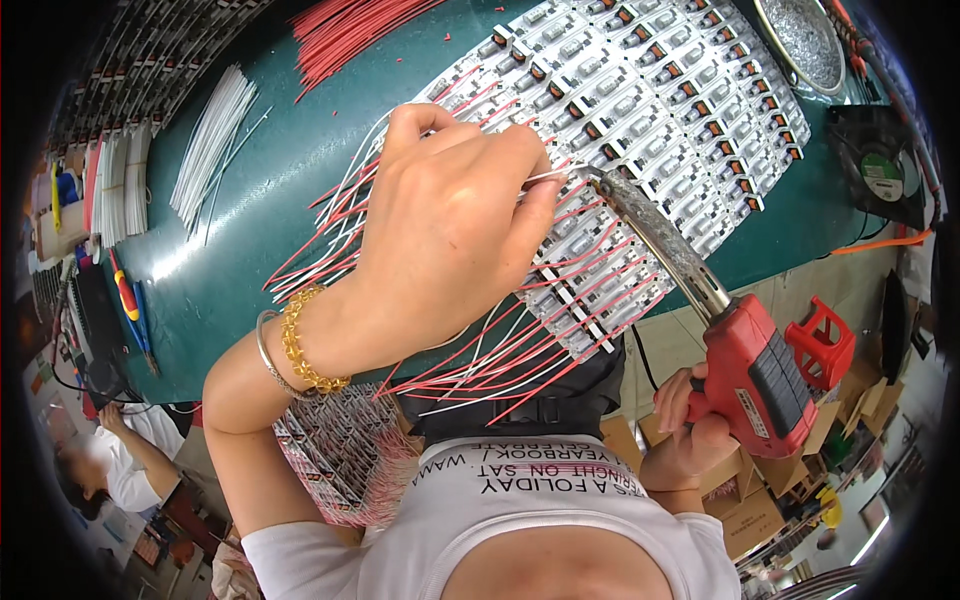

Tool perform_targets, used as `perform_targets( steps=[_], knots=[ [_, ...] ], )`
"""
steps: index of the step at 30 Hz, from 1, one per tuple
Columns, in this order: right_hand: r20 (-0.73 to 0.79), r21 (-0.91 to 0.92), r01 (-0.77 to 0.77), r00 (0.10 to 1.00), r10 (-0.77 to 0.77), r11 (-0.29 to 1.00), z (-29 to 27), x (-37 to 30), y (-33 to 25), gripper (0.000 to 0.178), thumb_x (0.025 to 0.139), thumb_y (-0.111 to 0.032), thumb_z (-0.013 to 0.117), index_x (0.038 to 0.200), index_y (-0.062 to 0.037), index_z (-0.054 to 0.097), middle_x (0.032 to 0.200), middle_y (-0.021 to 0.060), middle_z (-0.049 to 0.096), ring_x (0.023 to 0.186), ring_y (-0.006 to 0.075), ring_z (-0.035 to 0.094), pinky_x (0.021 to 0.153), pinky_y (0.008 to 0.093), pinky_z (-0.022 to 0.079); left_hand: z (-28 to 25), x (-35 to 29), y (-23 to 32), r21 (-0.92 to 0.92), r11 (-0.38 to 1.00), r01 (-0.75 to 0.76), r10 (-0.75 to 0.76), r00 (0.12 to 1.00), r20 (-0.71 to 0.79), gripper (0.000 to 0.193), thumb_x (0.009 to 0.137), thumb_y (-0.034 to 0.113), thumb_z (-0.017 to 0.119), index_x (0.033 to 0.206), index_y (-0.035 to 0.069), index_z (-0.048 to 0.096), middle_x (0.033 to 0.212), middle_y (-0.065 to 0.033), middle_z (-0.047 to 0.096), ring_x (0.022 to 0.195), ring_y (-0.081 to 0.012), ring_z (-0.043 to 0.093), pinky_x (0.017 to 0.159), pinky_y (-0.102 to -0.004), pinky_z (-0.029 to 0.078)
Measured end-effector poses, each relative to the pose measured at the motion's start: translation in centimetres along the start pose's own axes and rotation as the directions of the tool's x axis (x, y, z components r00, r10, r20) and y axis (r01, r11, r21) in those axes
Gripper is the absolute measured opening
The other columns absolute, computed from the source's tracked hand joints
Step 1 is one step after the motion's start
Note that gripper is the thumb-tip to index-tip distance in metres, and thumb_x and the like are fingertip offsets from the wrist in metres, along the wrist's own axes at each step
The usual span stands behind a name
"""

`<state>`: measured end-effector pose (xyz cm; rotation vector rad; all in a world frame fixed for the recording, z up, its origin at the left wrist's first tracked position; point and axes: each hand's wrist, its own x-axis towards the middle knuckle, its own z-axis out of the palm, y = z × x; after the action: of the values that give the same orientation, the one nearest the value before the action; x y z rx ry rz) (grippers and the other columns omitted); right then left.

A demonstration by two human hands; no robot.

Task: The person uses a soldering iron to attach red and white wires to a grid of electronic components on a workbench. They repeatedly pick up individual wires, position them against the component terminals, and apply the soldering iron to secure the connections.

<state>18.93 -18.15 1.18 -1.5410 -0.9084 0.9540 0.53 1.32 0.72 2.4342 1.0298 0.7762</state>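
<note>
As the left hand (pixel 450 215) pinches a thin white wire (pixel 545 177) steady against the panel of small circuit boards (pixel 640 90), the right hand (pixel 690 415) grips a red soldering gun (pixel 760 370), tip meeting that wire; red leads fan below the panel.

Lying at the top of the green table (pixel 250 200): a bundle of loose red wires (pixel 350 30). Resting to its left, well apart: a bundle of white wires (pixel 210 140). Sitting near the table's left edge: a red-handled tool (pixel 125 295) beside a blue-handled one (pixel 140 325). Standing at the top right corner: a round metal dish (pixel 800 40), with a black fan (pixel 880 165) just below it. Sitting at lower left, beyond the table: another person in a white top (pixel 125 470).
</note>
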Motion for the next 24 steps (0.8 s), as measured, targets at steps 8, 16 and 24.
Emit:
perform_targets(
  steps=[8, 16, 24],
  knots=[
    [-0.019, -0.023, 0.04, 0.999, -0.04, 0.999, 0.2, 0.1, -0.5, 0.083, 0.08, -0.063, 0.053, 0.117, 0.0106, 0.043, 0.046, -0.0014, 0.042, 0.036, 0.0099, 0.041, 0.039, 0.0228, 0.035, 0.0, 0.1, 0.0, -0.01, 1.0, -0.001, 0.001, 1.0, -0.012, 0.011, 0.073, 0.008, 0.069, 0.069, 0.005, 0.059, 0.059, -0.0042, 0.058, 0.054, -0.0201, 0.051, 0.071, -0.0328, 0.037],
    [-0.016, 0.007, 0.045, 0.999, -0.045, 0.999, 0.5, 0.3, -0.5, 0.086, 0.081, -0.064, 0.05, 0.121, 0.0109, 0.038, 0.045, -0.002, 0.042, 0.036, 0.0091, 0.04, 0.039, 0.0225, 0.036, -0.2, 0.1, 0.2, -0.009, 1.0, 0.015, -0.015, 1.0, 0.026, 0.009, 0.073, 0.009, 0.07, 0.073, 0.004, 0.062, 0.059, -0.0044, 0.058, 0.055, -0.02, 0.051, 0.073, -0.0319, 0.037],
    [-0.079, 0.057, 0.078, 0.994, -0.073, 0.995, 0.2, 0.1, -0.3, 0.087, 0.081, -0.064, 0.049, 0.122, 0.0117, 0.036, 0.045, -0.0019, 0.041, 0.036, 0.0092, 0.039, 0.039, 0.0222, 0.036, -1.0, 0.3, -0.1, -0.205, 0.975, 0.087, -0.059, 0.988, 0.143, 0.011, 0.073, 0.011, 0.071, 0.08, 0.004, 0.067, 0.065, -0.0045, 0.063, 0.057, -0.0176, 0.051, 0.077, -0.0304, 0.037]
  ],
)
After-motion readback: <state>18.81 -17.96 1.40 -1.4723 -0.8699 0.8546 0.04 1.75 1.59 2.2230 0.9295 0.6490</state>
